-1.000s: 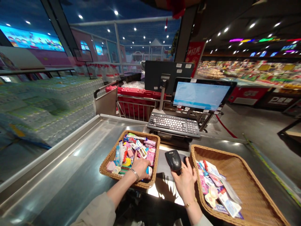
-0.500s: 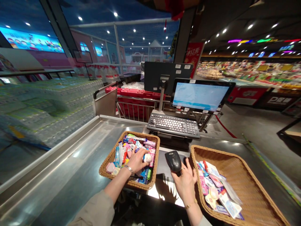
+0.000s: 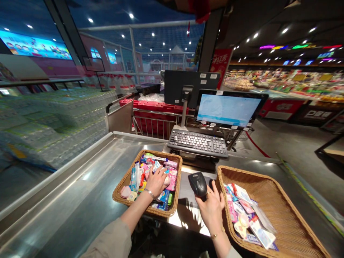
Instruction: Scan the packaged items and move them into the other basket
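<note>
My left hand point(image 3: 156, 182) is inside the left wicker basket point(image 3: 116, 196), which is full of small packaged goods. Its fingers are spread over the pile, and a whitish rounded item point(image 3: 167, 181) shows beside them; the fingertips are partly hidden among the packages. A black handheld barcode scanner point(image 3: 198, 184) is gripped in my right hand point(image 3: 213, 208), between the two baskets, its head tilted up and to the left. Just right of that hand stands a larger wicker basket point(image 3: 295, 218), with several small packages point(image 3: 243, 215) lying in its left part.
A keyboard point(image 3: 197, 142) and a lit monitor point(image 3: 228, 109) stand behind the baskets. The metal counter point(image 3: 67, 208) has a raised edge on the left. Beyond it are a shopping cart point(image 3: 153, 123) and stacked bottle packs point(image 3: 53, 114).
My left hand has shifted slightly up within the left basket, its fingers now lying more over the goods. My right hand and the scanner have hardly moved.
</note>
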Action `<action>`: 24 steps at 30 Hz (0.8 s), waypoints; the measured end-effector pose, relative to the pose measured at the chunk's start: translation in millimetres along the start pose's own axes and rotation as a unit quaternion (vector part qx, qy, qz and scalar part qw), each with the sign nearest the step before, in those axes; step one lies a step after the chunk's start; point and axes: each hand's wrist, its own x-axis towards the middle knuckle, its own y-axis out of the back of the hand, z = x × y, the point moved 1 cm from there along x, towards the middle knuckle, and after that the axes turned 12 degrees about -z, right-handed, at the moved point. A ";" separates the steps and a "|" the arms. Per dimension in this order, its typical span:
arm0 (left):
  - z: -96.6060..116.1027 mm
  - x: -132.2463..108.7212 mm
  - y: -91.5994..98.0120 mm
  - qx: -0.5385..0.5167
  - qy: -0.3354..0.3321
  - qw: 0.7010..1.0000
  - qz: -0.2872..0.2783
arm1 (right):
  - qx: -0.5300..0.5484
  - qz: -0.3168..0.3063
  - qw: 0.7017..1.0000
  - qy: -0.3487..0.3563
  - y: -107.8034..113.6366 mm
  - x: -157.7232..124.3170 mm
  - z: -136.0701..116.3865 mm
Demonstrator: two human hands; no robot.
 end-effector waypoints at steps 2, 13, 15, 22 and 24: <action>-0.5 -0.6 0.6 0.030 0.000 1.000 0.007 | 0.000 -0.001 1.000 -0.001 -0.9 0.1 0.6; -3.0 0.4 7.3 0.075 0.023 0.993 0.085 | 0.001 0.001 1.000 0.001 0.6 1.7 -0.7; -1.0 1.6 12.7 0.072 0.026 0.992 0.099 | 0.001 -0.001 1.000 0.002 2.0 2.0 -1.4; 2.5 8.1 22.4 0.065 0.039 0.988 0.134 | -0.006 0.001 1.000 0.003 9.8 2.7 -4.3; 2.8 10.8 22.5 0.062 0.037 0.987 0.142 | -0.011 0.004 1.000 0.009 11.6 2.5 -5.1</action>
